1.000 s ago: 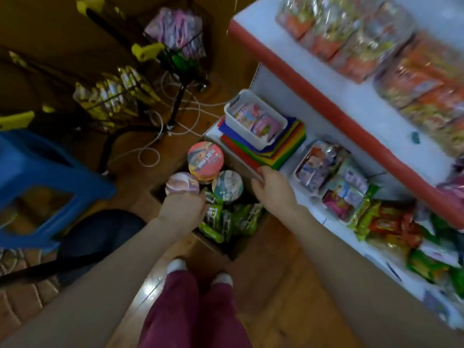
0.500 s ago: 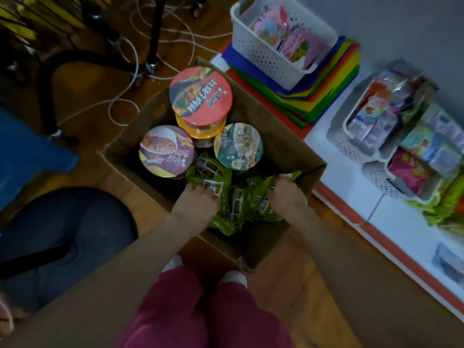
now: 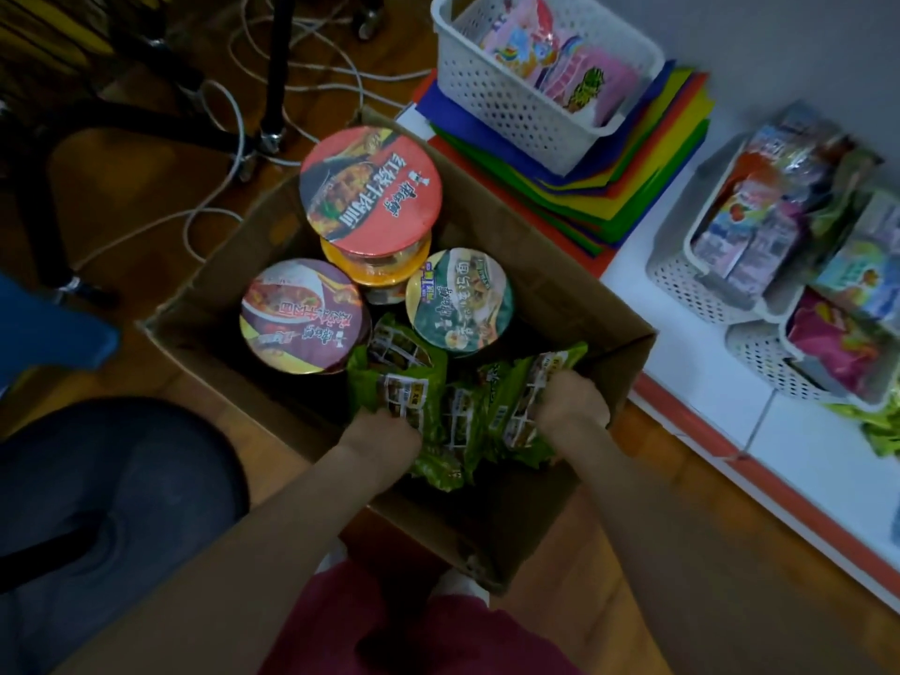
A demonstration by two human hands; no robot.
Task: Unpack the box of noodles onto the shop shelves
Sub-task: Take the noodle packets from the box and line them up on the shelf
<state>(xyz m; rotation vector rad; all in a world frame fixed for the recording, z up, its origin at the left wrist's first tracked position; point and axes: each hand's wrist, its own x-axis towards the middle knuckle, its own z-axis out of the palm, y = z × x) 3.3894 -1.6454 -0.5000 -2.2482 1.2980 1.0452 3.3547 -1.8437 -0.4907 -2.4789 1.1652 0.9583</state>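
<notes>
Head view: both arms reach down into cardboard box (image 3: 584, 304). Curled fingers of left hand (image 3: 384, 436) and right hand (image 3: 572, 406) clutch green noodle packets (image 3: 453, 406) at near end. Just beyond grip stand purple-lidded cup (image 3: 304, 316) and green-lidded cup (image 3: 460, 302); red-lidded cup (image 3: 370, 187) sits atop orange cup (image 3: 375, 265). Farther right, white basket (image 3: 492, 90) holds pink packets (image 3: 604, 80).

Dim, soft indoor light; dark left side, slight blur, wide-angle edge distortion.

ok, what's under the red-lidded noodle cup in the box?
The red-lidded noodle cup sits on an orange-rimmed cup; only that one's near edge shows. Its lid and anything lower in the cardboard box are covered.
</notes>
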